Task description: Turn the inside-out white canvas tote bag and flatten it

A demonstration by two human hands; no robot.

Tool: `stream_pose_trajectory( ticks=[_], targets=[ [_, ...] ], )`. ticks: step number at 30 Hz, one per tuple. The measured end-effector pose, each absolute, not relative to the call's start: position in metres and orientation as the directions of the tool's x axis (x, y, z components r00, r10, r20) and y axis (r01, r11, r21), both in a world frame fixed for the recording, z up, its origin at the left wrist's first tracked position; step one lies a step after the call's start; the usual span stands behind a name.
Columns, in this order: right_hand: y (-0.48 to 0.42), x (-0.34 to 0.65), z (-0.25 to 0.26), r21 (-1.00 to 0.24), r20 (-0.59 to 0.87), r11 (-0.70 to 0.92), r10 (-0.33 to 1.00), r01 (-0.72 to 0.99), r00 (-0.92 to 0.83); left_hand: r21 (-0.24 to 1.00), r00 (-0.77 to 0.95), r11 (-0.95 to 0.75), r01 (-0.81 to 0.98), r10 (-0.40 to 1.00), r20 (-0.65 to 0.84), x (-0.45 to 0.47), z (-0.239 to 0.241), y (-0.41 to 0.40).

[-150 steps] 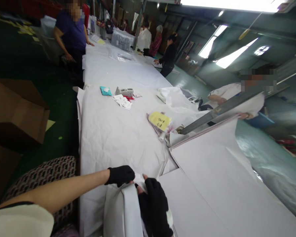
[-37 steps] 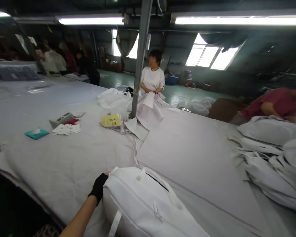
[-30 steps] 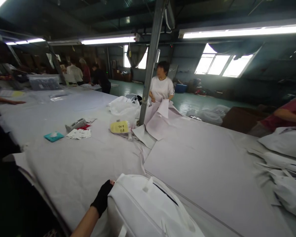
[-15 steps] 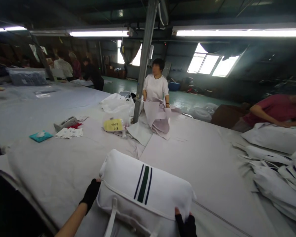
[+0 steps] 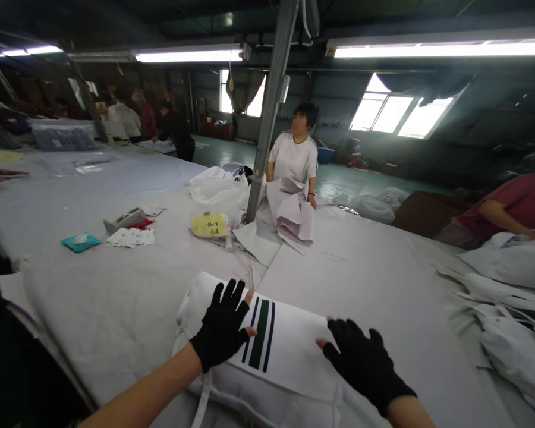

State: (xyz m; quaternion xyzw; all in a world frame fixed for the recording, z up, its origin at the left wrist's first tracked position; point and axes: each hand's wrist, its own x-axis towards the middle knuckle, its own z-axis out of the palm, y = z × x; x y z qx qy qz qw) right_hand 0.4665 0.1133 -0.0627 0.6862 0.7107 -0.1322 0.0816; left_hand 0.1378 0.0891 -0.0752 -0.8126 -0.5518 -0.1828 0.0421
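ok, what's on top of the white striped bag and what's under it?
On the white striped bag: left hand and right hand, both gloved, pressed flat with fingers spread. Under it: the white sheet covering the table. The sheet directly beneath is covered by the bag.

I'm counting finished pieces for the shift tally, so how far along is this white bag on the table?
Looks done: the white bag lies flat on the table, striped side up. In hand: the left hand and right hand, both gloved, press flat on its top, fingers spread. Left: it has not joined the pile of white bags at the right.
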Motion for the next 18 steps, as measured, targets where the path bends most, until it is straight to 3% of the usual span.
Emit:
stream_pose_trajectory(
  ticks=[3,9,14,18],
  targets=[
    [0.120,0.459,-0.073,-0.145,-0.071,0.053,0.995,0.988,-0.064,0.054,0.409,-0.452,0.890,0.846,0.344,0.154,-0.093,0.082],
    [0.125,0.414,-0.098,-0.167,0.044,0.145,0.989,0.975,-0.139,-0.059,0.346,-0.354,0.933,0.844,0.411,0.172,-0.174,0.089],
    [0.132,0.378,-0.099,-0.132,0.206,0.346,0.926,0.929,-0.316,-0.134,0.407,-0.392,0.910,0.788,0.462,0.156,-0.170,0.100],
    [0.127,0.379,-0.138,-0.051,0.330,0.274,0.912,0.960,-0.243,-0.216,0.292,-0.201,0.956,0.741,0.604,0.146,-0.186,0.094]
  ],
)
